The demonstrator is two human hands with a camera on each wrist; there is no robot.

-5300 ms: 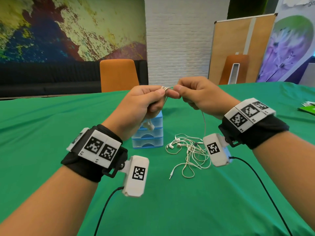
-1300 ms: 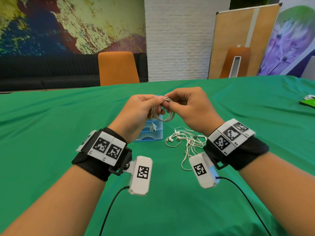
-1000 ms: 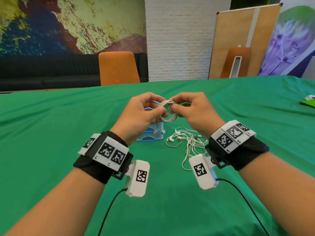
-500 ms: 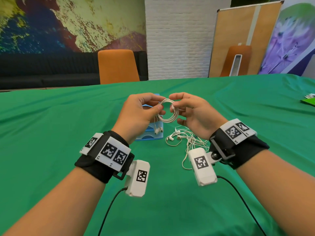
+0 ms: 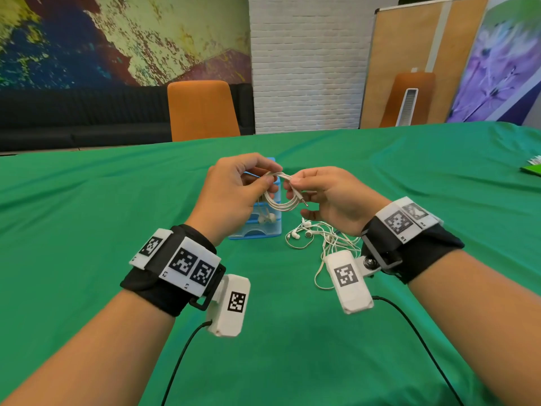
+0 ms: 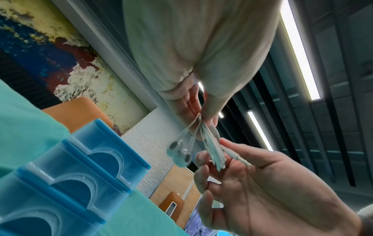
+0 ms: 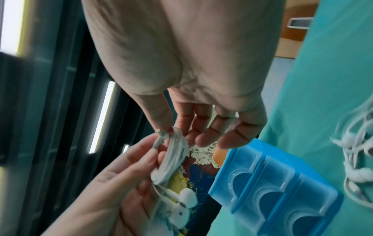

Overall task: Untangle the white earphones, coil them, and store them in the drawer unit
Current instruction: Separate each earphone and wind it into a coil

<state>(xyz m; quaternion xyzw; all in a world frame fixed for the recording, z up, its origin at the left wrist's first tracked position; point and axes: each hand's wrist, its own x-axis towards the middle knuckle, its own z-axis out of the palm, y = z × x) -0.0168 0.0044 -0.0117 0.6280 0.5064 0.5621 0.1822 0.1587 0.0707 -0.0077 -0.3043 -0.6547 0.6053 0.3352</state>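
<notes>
The cable that trailed from my hands down to the tabletop (image 5: pixel 87 230) a few seconds ago is now all gathered: the white earphones (image 5: pixel 281 200) hang as a small coil between my two hands, the jack plug (image 5: pixel 301 199) poking free at its right side and the two earbuds (image 5: pixel 268 218) dangling below. So I judge the coiling nearly done, with only that loose tail left to tuck before storing.

My left hand (image 5: pixel 234 194) is raised above the tabletop, back toward me, its thumb and forefinger pinching the top of the coil. My right hand (image 5: pixel 330 200) has turned palm-up since a moment ago; its thumb and forefinger pinch the strands just beside the left pinch, the other fingers (image 7: pixel 203 135) spread loosely.

The blue drawer unit (image 5: pixel 257 227) stands right behind my left hand, all drawers closed. A second tangle of earphones (image 5: pixel 322 238) lies on the tabletop under my right wrist.
</notes>
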